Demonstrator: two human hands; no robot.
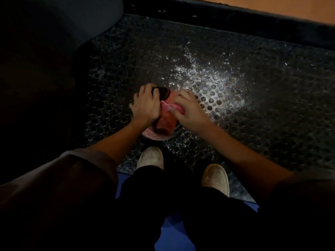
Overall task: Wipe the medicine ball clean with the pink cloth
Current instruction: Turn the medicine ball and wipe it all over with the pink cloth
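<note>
Head view, single item group, dim light. Medicine ball (164,126): reddish with a dark band, sitting on the perforated rubber floor mat (272,124) just ahead of the person's two pale shoes (151,157); only its near face and a strip between the hands show. Left hand (145,104): laid over the ball's upper left side, fingers curled down round its far edge, gripping it to steady it. Right hand (188,110): on the ball's upper right, fingers bent over the pink cloth (172,106) and pressing the bunched cloth against the ball's top; how much cloth lies under the palm cannot be told. Bright speckled patch (208,78) on the mat beyond the ball; wet or merely lit, cannot tell.

Step in hand, by judgement: the wiping itself, on the crown of the ball; the near lower face shows no cloth on it. Next move calls for: firm hold by the left hand so the ball does not roll; the cloth swept down over the sides; the ball then turned to bring its underside up.
</note>
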